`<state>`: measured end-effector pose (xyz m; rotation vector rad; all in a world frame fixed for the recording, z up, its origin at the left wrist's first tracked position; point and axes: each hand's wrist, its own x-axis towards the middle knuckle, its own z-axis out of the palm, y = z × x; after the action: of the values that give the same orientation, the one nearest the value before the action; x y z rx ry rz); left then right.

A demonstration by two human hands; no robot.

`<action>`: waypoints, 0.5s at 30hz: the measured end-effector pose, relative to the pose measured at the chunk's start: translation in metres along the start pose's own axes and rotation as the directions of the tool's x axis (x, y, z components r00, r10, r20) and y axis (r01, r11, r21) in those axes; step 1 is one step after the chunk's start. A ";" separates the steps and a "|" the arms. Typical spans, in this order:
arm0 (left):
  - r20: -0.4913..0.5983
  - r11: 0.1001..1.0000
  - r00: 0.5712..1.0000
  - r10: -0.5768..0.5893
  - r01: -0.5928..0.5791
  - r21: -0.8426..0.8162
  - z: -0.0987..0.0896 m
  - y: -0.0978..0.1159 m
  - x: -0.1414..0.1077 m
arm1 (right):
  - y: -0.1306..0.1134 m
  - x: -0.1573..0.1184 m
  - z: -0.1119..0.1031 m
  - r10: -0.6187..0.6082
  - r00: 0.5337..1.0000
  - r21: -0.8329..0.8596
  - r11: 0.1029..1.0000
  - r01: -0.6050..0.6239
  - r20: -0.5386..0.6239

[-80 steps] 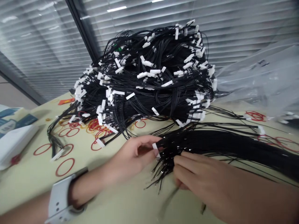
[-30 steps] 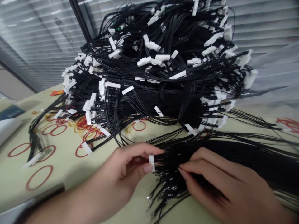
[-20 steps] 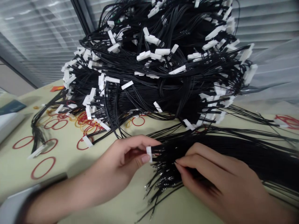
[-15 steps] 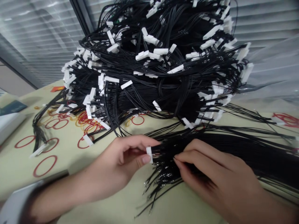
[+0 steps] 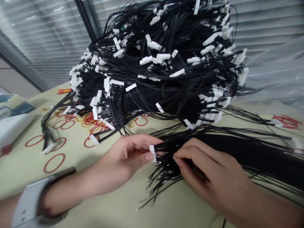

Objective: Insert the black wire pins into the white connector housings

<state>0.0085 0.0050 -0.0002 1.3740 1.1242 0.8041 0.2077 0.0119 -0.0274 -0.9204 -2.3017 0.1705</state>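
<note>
Between the thumb and fingers of my left hand (image 5: 133, 161) is a small white connector housing (image 5: 153, 153), held upright. Black wires run from its right side. My right hand (image 5: 211, 177), just to the right, pinches a thin black wire (image 5: 169, 155) close to the housing; the wire's tip is too small to make out. Beneath both hands lies a thick bundle of black wires (image 5: 261, 155) stretching to the right. Its loose ends carry small metal terminals (image 5: 163, 173) that fan out toward the lower left.
Behind my hands rises a big heap of black wire harnesses (image 5: 147, 91) with white connectors. Red rubber bands (image 5: 54, 163) lie scattered at left, and more red bands (image 5: 287, 121) at far right. A white box (image 5: 16, 126) sits at the left edge; window blinds (image 5: 268, 19) stand behind.
My right hand's fingertips have shifted slightly left, nearer the white connector housing. The left hand keeps its hold. The whole view has moved a little.
</note>
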 end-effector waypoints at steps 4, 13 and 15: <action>-0.016 0.997 1.000 -0.024 0.025 0.074 0.003 0.000 -0.002 | 0.000 0.000 0.000 0.007 1.000 -0.018 1.000 -0.007 -0.025; 0.001 0.992 1.000 -0.005 0.005 0.124 0.003 -0.001 -0.003 | 0.001 -0.003 0.003 -0.040 0.999 0.010 0.999 0.040 -0.005; 0.003 0.992 1.000 0.002 -0.002 0.125 0.003 -0.001 -0.003 | 0.002 -0.004 0.005 -0.056 0.998 0.002 0.998 0.056 -0.001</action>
<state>0.0100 0.0008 -0.0007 1.4798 1.1875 0.7429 0.2080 0.0116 -0.0339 -0.8540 -2.3236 0.1489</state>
